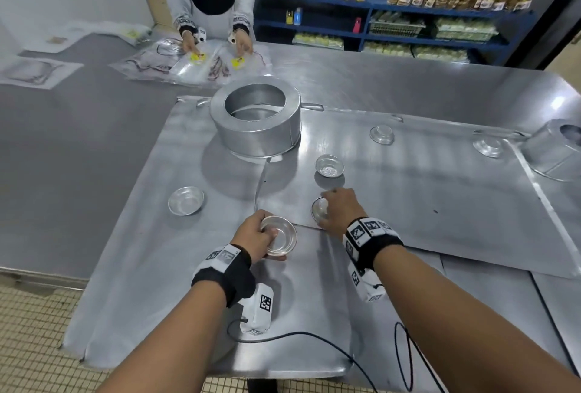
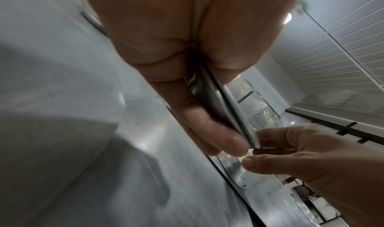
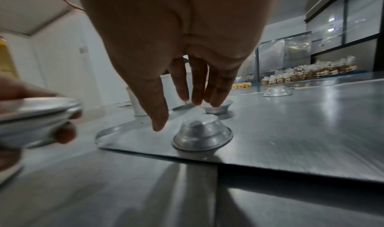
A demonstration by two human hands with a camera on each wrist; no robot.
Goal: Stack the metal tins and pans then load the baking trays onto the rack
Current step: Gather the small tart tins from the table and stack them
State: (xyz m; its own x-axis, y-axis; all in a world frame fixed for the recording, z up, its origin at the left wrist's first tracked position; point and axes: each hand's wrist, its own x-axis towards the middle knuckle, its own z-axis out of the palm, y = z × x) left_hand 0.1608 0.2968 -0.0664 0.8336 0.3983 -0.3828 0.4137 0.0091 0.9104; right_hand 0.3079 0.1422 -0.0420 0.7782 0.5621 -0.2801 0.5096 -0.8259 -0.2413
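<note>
My left hand (image 1: pixel 267 240) grips a small upright metal tin (image 1: pixel 279 237) just above the table, thumb on the near rim; in the left wrist view the tin (image 2: pixel 218 102) is pinched edge-on. My right hand (image 1: pixel 333 207) hovers with straight fingers over an upside-down small tin (image 1: pixel 318 208). In the right wrist view that tin (image 3: pixel 202 132) sits on a flat baking tray (image 3: pixel 290 132), and the right hand (image 3: pixel 178 114) is above it without touching. More small tins lie on the trays: one upright (image 1: pixel 186 200), another upright (image 1: pixel 329 165), one inverted (image 1: pixel 381 134).
A large round pan (image 1: pixel 256 119) stands at the back of the trays, and another large pan (image 1: pixel 556 153) lies inverted at the far right beside an inverted tin (image 1: pixel 489 145). A person (image 1: pixel 217 37) handles plastic bags across the table. Blue shelves (image 1: pixel 408 9) hold packed goods.
</note>
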